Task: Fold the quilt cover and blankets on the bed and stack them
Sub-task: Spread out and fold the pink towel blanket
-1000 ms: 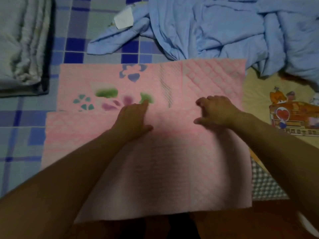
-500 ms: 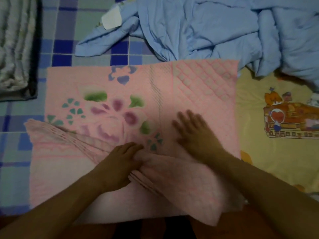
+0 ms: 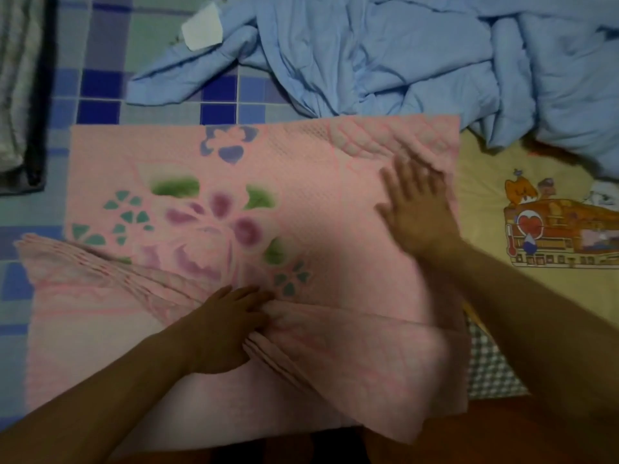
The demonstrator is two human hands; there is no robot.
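A pink quilted blanket (image 3: 301, 182) with a flower print lies spread on the bed in front of me. Its near layer is pulled back toward me in a bunched fold. My left hand (image 3: 221, 329) grips that bunched fold at the blanket's middle. My right hand (image 3: 415, 209) lies flat with fingers spread on the blanket's right part, blurred by motion. A crumpled light blue quilt cover (image 3: 402, 55) lies unfolded beyond the pink blanket, across the top and right.
A folded whitish blanket (image 3: 16, 88) lies at the far left on the blue checked sheet (image 3: 100, 78). A yellow cartoon-print cloth (image 3: 536, 229) lies to the right, with a checked cloth (image 3: 489, 370) below it. A white tag (image 3: 202, 26) shows on the blue cover.
The near layer was pulled back toward me, baring the flower print. My left hand came to grip the bunched fold. My right hand slid away from me to the right over the blanket.
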